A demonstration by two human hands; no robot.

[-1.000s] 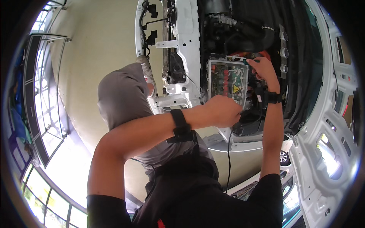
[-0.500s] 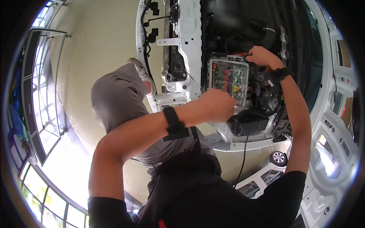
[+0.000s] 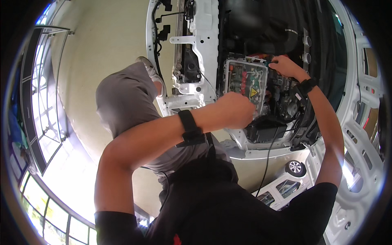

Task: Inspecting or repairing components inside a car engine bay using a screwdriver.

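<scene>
An electronics box (image 3: 241,87) with a clear cover, a metal frame and a yellow warning triangle sits in the engine bay of a white vehicle. My left hand (image 3: 237,110) is closed at the box's near edge. The back of the hand hides its fingertips and whatever they hold. My right hand (image 3: 285,67) reaches the far right corner of the box, by the orange cables (image 3: 261,56). Its thumb and fingers are drawn together; what lies between them is too small to make out. A black wristband is on each arm.
The white front crossmember (image 3: 200,45) runs along the left of the bay. Dark hoses and machinery (image 3: 288,104) lie right of the box. A black cable (image 3: 267,167) hangs down over the near body edge. An open white door (image 3: 353,163) stands at the right.
My right hand has shifted slightly right and nearer, and its arm has swung outward. My left hand stays at the box's near edge, almost unmoved.
</scene>
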